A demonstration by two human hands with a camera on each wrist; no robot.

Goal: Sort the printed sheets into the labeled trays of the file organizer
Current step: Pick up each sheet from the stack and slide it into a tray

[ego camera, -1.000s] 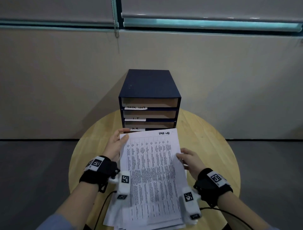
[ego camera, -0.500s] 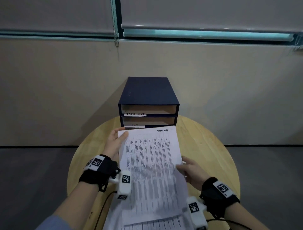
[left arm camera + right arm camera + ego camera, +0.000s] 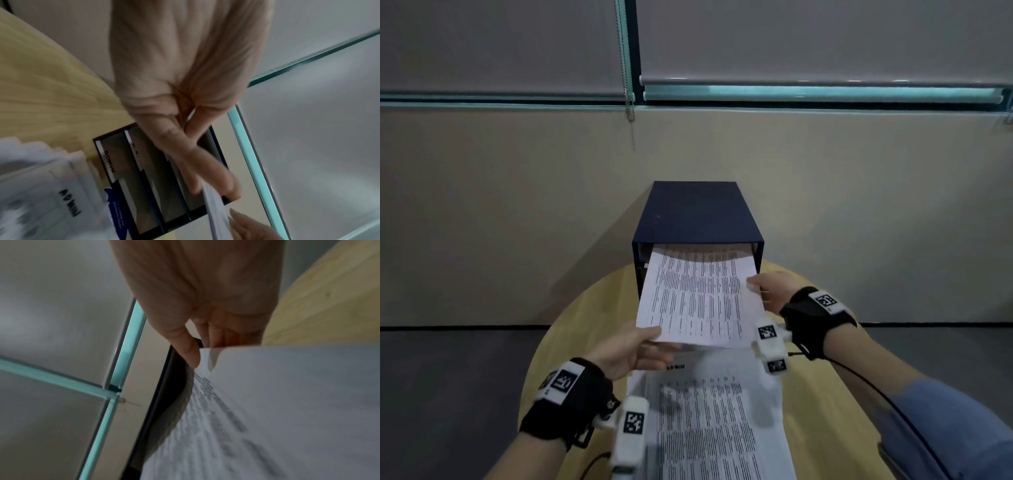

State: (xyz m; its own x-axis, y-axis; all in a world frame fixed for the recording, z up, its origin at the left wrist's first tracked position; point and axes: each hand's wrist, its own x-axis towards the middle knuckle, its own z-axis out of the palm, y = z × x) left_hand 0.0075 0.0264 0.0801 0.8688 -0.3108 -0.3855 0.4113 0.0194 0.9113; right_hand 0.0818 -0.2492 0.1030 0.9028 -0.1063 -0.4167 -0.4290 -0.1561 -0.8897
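Two hands, left [image 3: 625, 347] and right [image 3: 768, 286], pinch the limp, light sheet [image 3: 698, 294] at near corner and side edge, feeding it into the organizer [image 3: 698, 212]; likely buckles if pushed.

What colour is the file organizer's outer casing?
Dark navy blue; the file organizer shows best in the head view.

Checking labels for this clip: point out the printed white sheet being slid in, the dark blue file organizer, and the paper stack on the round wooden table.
Printed white sheet [image 3: 702, 298], head view, middle of its printed face.
Dark blue file organizer [image 3: 697, 212], head view, top panel.
Paper stack [image 3: 715, 421], head view, top page.
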